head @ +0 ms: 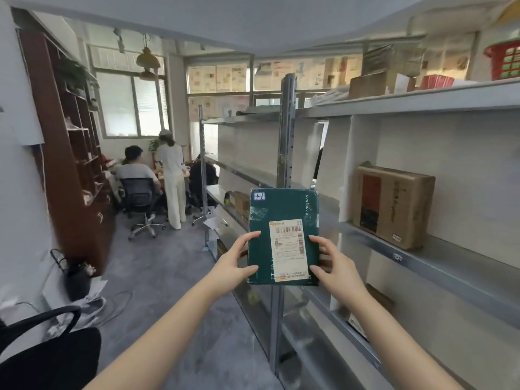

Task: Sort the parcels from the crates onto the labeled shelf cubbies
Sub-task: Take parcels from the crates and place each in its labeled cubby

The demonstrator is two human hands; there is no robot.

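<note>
The green parcel is gripped upright at its sides by the left hand and right hand, not yet shelved, while one brown parcel already sits in a cubby.

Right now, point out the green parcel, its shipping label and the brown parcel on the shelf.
green parcel (280, 209): head view, upper front face.
shipping label (288, 250): head view, label's middle.
brown parcel (394, 206): head view, front face.
</note>
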